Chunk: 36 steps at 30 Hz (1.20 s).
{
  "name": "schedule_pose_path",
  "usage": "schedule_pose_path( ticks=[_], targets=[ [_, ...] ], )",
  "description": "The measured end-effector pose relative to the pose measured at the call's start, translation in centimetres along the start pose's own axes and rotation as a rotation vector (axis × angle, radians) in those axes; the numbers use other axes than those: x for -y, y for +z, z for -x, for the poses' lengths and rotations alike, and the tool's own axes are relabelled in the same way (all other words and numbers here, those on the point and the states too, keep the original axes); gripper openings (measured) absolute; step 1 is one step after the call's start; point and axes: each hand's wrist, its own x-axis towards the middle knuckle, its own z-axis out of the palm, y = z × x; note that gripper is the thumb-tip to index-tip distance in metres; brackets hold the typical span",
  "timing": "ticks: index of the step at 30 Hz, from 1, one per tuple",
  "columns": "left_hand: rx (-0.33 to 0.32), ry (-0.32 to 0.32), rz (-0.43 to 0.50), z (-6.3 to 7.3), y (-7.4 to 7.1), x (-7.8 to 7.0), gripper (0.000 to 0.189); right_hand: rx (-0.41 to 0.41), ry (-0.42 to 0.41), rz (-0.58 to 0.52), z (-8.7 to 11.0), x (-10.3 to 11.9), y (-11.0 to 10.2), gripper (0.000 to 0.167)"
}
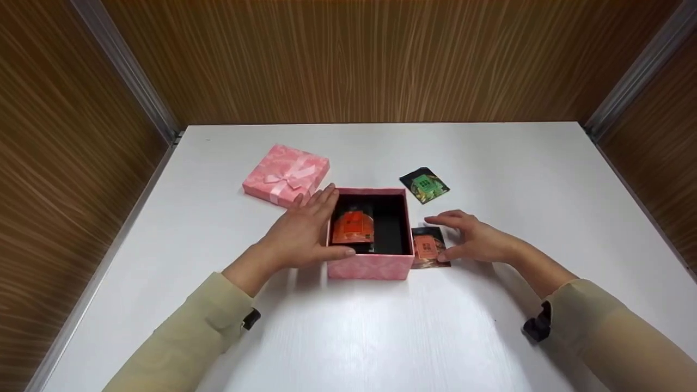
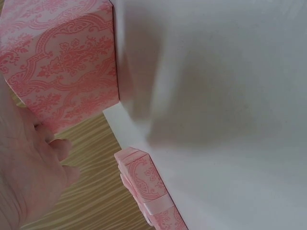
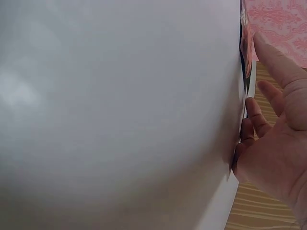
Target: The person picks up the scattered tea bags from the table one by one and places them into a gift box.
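An open pink patterned box (image 1: 370, 268) stands upright with a dark inside. In it lies an orange sachet (image 1: 353, 227), with a dark edge of something showing beneath. My left hand (image 1: 305, 228) rests along the box's left side, fingers stretched by the far corner and thumb over the front rim. To the right of the box, an orange-and-black sachet (image 1: 426, 247) lies flat, one side right against the box. Over that sachet's right part my right hand (image 1: 479, 238) reaches, thumb tip at its edge and the fingers loosely spread, pinching nothing.
The pink box lid (image 1: 288, 174) with a ribbon bow lies behind and left of the box. A green-and-black sachet (image 1: 425, 185) lies behind the right hand. All stand on a white table (image 1: 517, 174), bounded by wood-grain panels (image 1: 348, 60) at the back and sides.
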Motion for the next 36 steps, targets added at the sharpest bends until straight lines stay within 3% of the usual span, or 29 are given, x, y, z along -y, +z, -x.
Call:
schedule_pose_path(
  ticks=[9,17,27,31,36],
  targets=[
    [0.005,-0.006,-0.014,-0.11,-0.02,-0.06,0.126,-0.022,-0.009,0.086,-0.31,0.25,0.5,0.077],
    [-0.006,0.008,-0.002,-0.04,0.04,0.07,0.125,-0.045,-0.051,0.099,-0.29,0.27,0.61,0.072],
    [-0.008,0.007,0.0,-0.05,0.11,0.14,0.125,-0.076,-0.11,-0.021,-0.39,-0.16,0.63,0.074],
    [-0.009,0.01,-0.003,-0.05,0.08,0.12,0.125,-0.1,-0.074,-0.075,-0.28,-0.34,0.54,0.076],
    [-0.005,0.014,-0.009,-0.03,0.01,0.04,0.124,-0.138,-0.035,-0.053,-0.06,-0.34,0.48,0.076]
  ],
)
